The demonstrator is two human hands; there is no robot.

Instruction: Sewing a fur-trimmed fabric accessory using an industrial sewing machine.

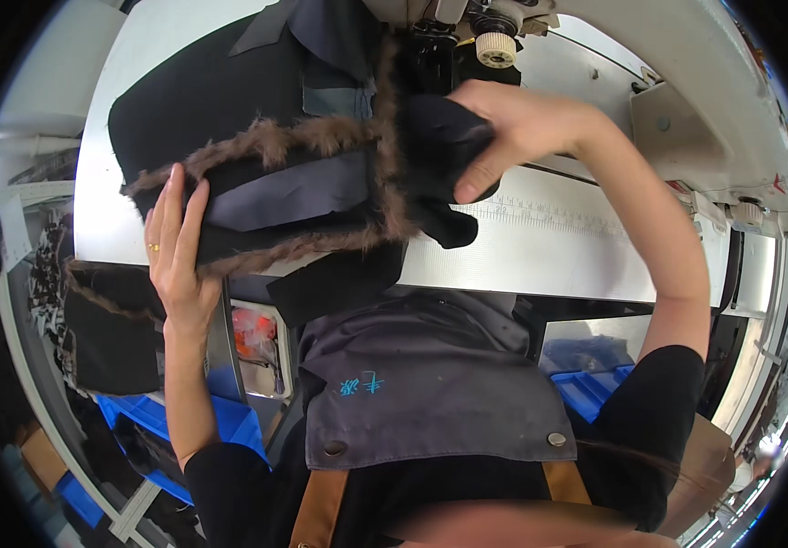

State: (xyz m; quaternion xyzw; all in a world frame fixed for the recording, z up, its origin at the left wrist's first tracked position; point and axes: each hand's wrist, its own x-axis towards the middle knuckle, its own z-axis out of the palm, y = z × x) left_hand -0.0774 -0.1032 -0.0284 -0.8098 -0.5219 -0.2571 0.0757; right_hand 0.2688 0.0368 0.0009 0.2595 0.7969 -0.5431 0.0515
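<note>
A black fabric piece with brown fur along its seams is spread over the white machine table, with dark grey strips between the fur lines. My left hand lies on its left end, fingers stretched out flat over the cloth and fur. At the right end my right hand, slightly blurred, has its thumb and fingers closed around a bunched fold of black fabric. This fold sits just below the sewing machine's needle area, which the cloth partly hides.
The sewing machine's body arches over the top right, with a cream dial. A printed ruler scale runs along the white table. Blue bins and a tray of red items stand below the left edge.
</note>
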